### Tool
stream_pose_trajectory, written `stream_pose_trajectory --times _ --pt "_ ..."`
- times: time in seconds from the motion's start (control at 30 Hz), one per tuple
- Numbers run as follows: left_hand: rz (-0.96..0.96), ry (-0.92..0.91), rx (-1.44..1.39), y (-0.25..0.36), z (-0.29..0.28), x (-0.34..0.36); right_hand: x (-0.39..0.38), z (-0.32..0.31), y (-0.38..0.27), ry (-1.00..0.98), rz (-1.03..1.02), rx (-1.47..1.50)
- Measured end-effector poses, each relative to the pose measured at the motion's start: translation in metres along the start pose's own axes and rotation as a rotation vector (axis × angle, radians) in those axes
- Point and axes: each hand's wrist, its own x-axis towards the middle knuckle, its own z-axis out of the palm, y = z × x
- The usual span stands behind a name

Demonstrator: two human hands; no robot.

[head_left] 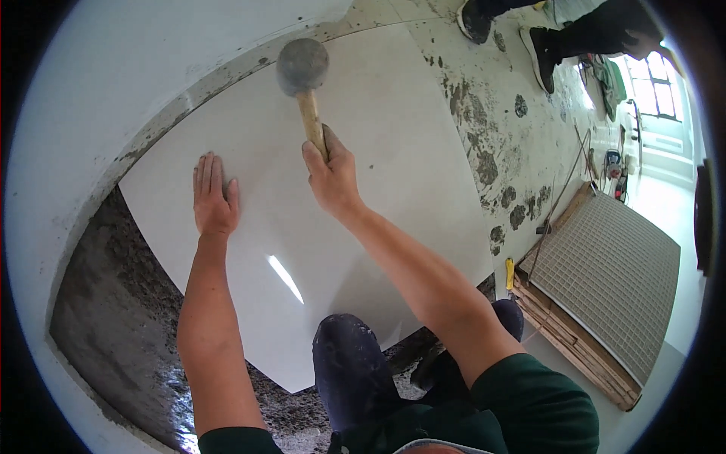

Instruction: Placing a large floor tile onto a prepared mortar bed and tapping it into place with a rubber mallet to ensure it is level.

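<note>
A large glossy white floor tile (393, 174) lies in front of me, its far left edge close along the wall. My left hand (215, 198) rests flat on the tile's left part, fingers stretched out. In my right hand (333, 175) is a rubber mallet (302, 68), gripped by its wooden handle. The round grey mallet head is over the far part of the tile, near the wall; whether it touches the surface I cannot tell. My knee is at the tile's near edge.
Dark wet mortar (113, 303) spreads left of and below the tile. A white wall (98, 98) curves along the left. Mortar-stained flooring (491, 144) continues right. A stack of tiles (605, 280) stands at right, with a yellow-handled tool (510, 274) beside it. Another person's shoes (538, 57) are at top right.
</note>
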Motion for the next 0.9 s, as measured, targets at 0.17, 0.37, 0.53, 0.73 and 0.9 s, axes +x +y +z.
stream_pose_trajectory --times 0.17,0.37,0.53,0.73,0.9 --pt "-0.004 0.0 -0.039 0.008 0.004 0.003 0.038 -0.031 -0.001 -0.061 0.112 -0.189" --pt "-0.012 -0.012 0.001 -0.002 -0.007 -0.004 -0.026 -0.108 0.052 -0.125 -0.351 -0.842" --pt "0.009 -0.021 -0.006 0.011 0.001 0.004 -0.096 -0.204 0.11 -0.294 -0.238 -1.357" --pt "-0.022 -0.072 0.073 0.007 0.006 0.001 -0.094 -0.203 0.113 -0.327 -0.249 -1.34" --pt "-0.357 -0.047 0.259 0.047 0.023 -0.011 -0.09 -0.208 0.108 -0.334 -0.297 -1.267"
